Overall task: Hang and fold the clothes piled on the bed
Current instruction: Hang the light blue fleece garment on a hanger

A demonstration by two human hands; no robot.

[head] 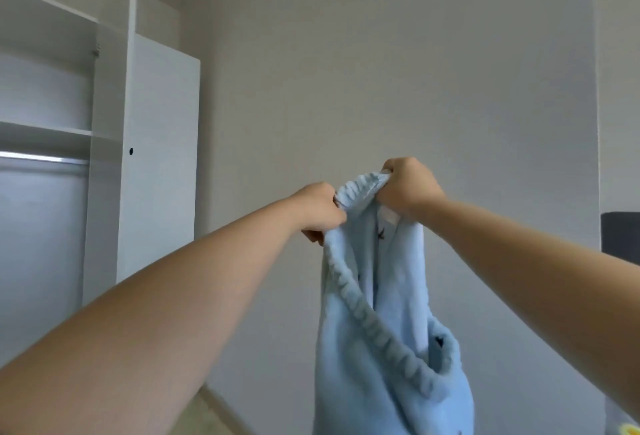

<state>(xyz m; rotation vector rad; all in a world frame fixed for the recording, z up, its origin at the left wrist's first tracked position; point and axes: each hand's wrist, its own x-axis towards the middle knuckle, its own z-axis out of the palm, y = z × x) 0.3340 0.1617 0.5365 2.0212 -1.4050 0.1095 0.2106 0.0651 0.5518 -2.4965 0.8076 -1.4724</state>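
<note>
Because both arms reach up and forward at the middle of the frame, the light blue garment (384, 313) hangs free in the air against the bare wall (415, 71), which lets its weight pull it straight so that its shape can be read. The left hand (320, 211) has its fingers curled round the ruffled edge on the left side of the opening, and the right hand (407, 187) grips the bunched fabric a little higher, just beside it; the two fists sit close together, so the cloth between them gathers instead of spreading. The fleecy body droops to the lower edge of the frame, with a ribbed border curving down through it. At the left of the frame the open wardrobe (110, 157) shows a metal rail (41, 157) under a shelf, likely where hung pieces go. Holding by the top edge seems meant to find the shoulders or waist before hanging or folding. The bed is not in view.
</note>
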